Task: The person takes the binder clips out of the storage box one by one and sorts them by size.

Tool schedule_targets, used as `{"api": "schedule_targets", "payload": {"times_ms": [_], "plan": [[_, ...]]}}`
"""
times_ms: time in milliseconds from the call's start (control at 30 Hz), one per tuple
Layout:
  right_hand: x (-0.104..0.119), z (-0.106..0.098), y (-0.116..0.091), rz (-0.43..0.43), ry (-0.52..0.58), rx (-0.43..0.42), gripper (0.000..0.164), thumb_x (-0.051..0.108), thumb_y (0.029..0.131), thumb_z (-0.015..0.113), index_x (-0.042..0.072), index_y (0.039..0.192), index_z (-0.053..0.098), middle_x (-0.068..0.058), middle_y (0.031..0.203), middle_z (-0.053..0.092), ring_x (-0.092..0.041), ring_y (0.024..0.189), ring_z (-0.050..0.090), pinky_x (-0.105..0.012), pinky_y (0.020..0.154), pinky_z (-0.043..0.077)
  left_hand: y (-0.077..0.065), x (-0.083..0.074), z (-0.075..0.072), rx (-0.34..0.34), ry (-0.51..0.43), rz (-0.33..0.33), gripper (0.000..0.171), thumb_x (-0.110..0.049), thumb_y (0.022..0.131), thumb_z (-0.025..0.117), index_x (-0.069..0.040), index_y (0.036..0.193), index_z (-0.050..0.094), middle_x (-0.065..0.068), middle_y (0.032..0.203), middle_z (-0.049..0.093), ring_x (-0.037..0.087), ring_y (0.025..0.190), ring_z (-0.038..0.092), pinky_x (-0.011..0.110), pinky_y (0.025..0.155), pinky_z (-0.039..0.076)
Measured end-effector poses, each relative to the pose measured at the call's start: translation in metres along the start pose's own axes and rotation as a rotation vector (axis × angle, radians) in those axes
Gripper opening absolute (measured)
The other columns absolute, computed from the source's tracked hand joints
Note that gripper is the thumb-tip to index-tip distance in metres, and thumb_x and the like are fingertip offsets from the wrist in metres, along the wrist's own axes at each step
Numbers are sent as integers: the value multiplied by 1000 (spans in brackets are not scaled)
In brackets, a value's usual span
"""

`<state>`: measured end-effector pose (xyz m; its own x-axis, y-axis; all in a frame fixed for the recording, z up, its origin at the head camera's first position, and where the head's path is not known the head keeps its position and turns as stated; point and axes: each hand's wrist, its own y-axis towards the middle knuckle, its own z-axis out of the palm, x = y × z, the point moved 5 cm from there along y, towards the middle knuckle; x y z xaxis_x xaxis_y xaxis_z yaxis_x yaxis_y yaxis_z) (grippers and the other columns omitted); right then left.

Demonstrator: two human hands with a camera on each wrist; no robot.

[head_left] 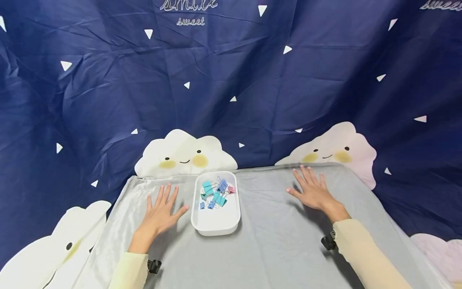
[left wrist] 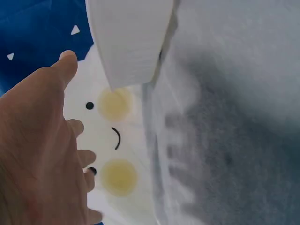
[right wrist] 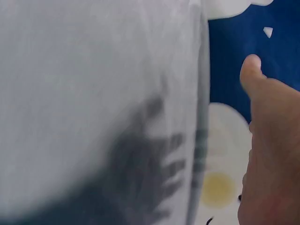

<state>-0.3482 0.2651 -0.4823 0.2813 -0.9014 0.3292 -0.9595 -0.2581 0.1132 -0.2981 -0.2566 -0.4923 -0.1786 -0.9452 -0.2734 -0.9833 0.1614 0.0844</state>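
A white rectangular container stands at the back middle of the table, with several binder clips in its far part. Among them are teal binder clips, blue binder clips and a pink binder clip. My left hand hovers left of the container, fingers spread, thumb toward its wall and apart from it. Far to the right, my right hand hovers above the cloth, its fingers spread too. Both hands hold nothing. In the left wrist view the container shows only its outer side.
Grey cloth covers the table. Behind its back edge hangs a dark blue curtain printed with clouds and small white triangles. A small black device sits at the left wrist, and another black device at the right.
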Motion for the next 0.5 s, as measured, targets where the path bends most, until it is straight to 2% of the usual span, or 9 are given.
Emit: {"api": "schedule_targets", "payload": {"times_ms": [100, 167, 267, 333, 400, 500], "plan": [[20, -5, 6, -53, 9, -26, 84, 50, 106, 61, 3, 168, 28, -29, 176, 16, -52, 163, 13, -79, 128, 9, -3, -6, -4, -16, -22, 20, 93, -69, 104, 50, -12, 171, 22, 14, 179, 17, 39, 167, 11, 71, 133, 2], [34, -7, 10, -86, 5, -42, 79, 43, 106, 64, 3, 167, 32, -29, 173, 26, -52, 159, 25, -75, 127, 22, -5, -12, -8, -43, -27, 49, 91, -65, 104, 54, -7, 169, 28, 17, 175, 28, 41, 163, 25, 68, 133, 14], [56, -9, 17, -122, 9, -61, 70, 35, 106, 67, 4, 162, 43, -26, 165, 44, -50, 151, 43, -69, 121, 39, -8, -26, -12, -104, -20, 104, 81, -55, 105, 61, -1, 162, 42, 23, 165, 47, 44, 152, 45, 63, 127, 35], [72, -10, 22, -144, 26, -65, 64, 32, 105, 69, 6, 159, 48, -23, 156, 56, -46, 139, 57, -65, 113, 50, -11, -36, -12, -140, -14, 141, 73, -47, 105, 65, 1, 157, 49, 24, 158, 54, 45, 145, 54, 62, 122, 44], [89, -10, 26, -174, 45, -68, 60, 29, 103, 71, 7, 156, 53, -19, 146, 65, -39, 124, 68, -60, 102, 57, -14, -46, -9, -160, -8, 165, 70, -44, 104, 67, 3, 154, 52, 24, 155, 57, 44, 143, 57, 60, 119, 48], [117, -10, 34, -229, 69, -57, 53, 26, 102, 72, 7, 150, 59, -14, 131, 72, -30, 105, 73, -54, 92, 60, -18, -60, 1, -135, 2, 185, 75, -48, 105, 65, 4, 156, 49, 25, 161, 51, 43, 148, 51, 58, 124, 43]]}}
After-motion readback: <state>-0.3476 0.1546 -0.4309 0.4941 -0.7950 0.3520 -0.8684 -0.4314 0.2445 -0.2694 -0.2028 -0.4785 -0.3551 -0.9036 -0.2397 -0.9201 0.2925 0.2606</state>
